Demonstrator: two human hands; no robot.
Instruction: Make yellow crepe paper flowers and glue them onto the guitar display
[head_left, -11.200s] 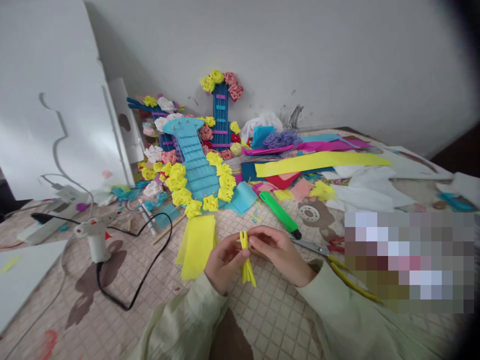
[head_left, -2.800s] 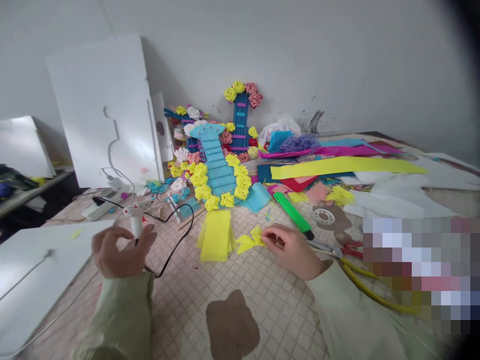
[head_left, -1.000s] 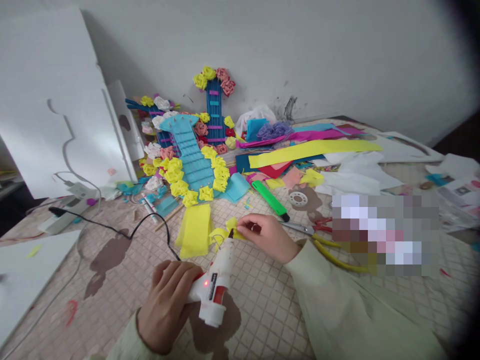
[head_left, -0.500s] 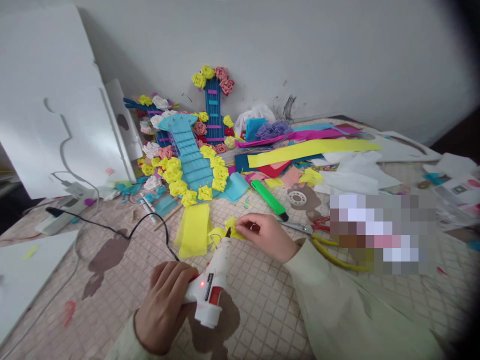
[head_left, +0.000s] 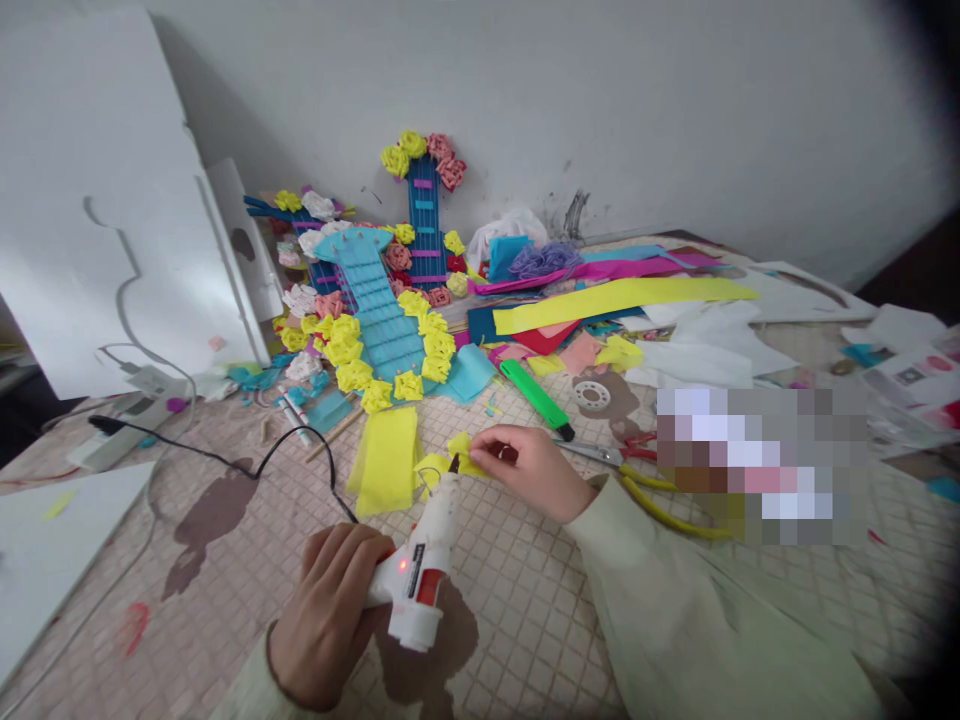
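My left hand (head_left: 335, 610) is wrapped round the grip of a white hot glue gun (head_left: 424, 580), whose red light glows. Its dark nozzle points away from me, right beside a small piece of yellow crepe paper (head_left: 461, 450). The thumb and fingers of my right hand (head_left: 529, 468) are closed on that piece at its right side; part of it is hidden behind the fingers. A stack of yellow crepe paper strips (head_left: 388, 460) lies flat just left of the nozzle. Behind it leans a light blue paper guitar (head_left: 382, 310) edged with yellow paper roses (head_left: 345, 345).
A green utility knife (head_left: 536, 395), scissors (head_left: 600, 452), yellow-handled pliers (head_left: 667, 510) and a white ring-shaped spool (head_left: 592, 394) lie to the right. Dark blue guitars (head_left: 426, 215) with roses stand against the wall. A black cord (head_left: 292, 432) crosses the left side from a power strip (head_left: 131, 425).
Almost nothing differs. The whole view has shifted very slightly, while both hands keep their holds on the glue gun and the yellow paper.
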